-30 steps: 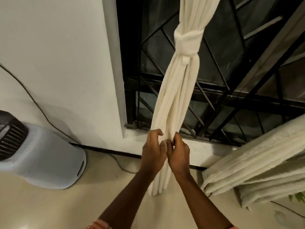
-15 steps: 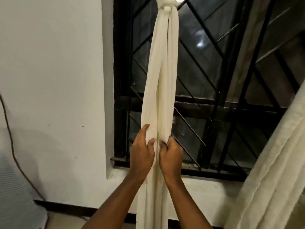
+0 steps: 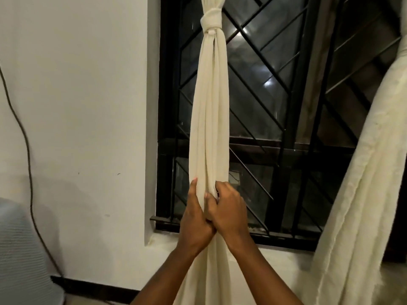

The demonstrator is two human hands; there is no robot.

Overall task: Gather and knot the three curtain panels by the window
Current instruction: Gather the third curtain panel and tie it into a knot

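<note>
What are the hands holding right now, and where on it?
The left hand and right hand both grip the knotted curtain panel by its hanging tail, well below the knot.

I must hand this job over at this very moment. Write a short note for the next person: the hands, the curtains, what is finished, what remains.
Left hand: grips the knotted curtain well below its knot.
Right hand: fingers curled into the same curtain's folds, touching the other hand.
Done: this curtain is gathered and tied with a knot near the top, in front of the window bars.
Left: a second curtain hangs at the right, and no knot shows on its visible part. A third curtain is not in view, so check it.
</note>
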